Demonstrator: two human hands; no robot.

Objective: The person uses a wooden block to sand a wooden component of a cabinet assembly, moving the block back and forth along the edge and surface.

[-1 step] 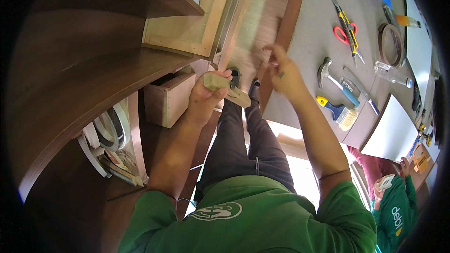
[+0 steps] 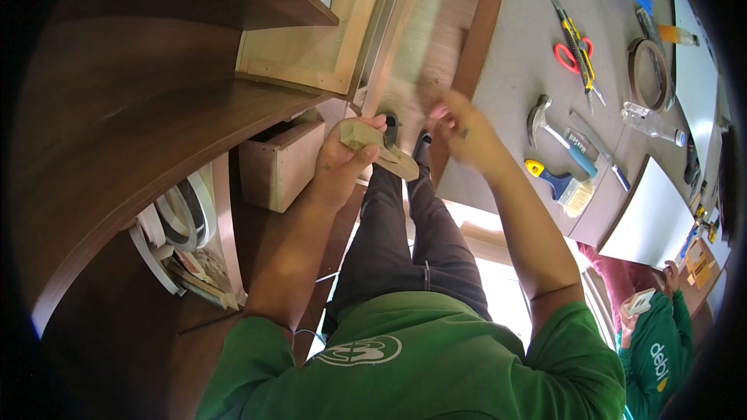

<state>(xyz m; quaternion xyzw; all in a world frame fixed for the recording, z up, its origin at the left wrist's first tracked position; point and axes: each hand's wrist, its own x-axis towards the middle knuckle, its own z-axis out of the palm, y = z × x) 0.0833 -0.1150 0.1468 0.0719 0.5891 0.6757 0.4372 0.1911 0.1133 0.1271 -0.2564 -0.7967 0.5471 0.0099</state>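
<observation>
Block (image 2: 393, 159): we are seeing pale, matt wood.
Hammer head (image 2: 536, 120): we are seeing shiny metal.
Bottle (image 2: 650, 124): we are seeing clear plastic.
Board (image 2: 647, 215): we are seeing glossy white.
Shirt (image 2: 467, 358): we are seeing matt cloth.

Glare whitens the panel (image 2: 650, 214), the cabinet (image 2: 156, 120) is dim, edges bend.

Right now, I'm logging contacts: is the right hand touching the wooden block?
Apart. The head view shows a dark shoe in the gap between the right hand and the wooden block in the left hand.
</observation>
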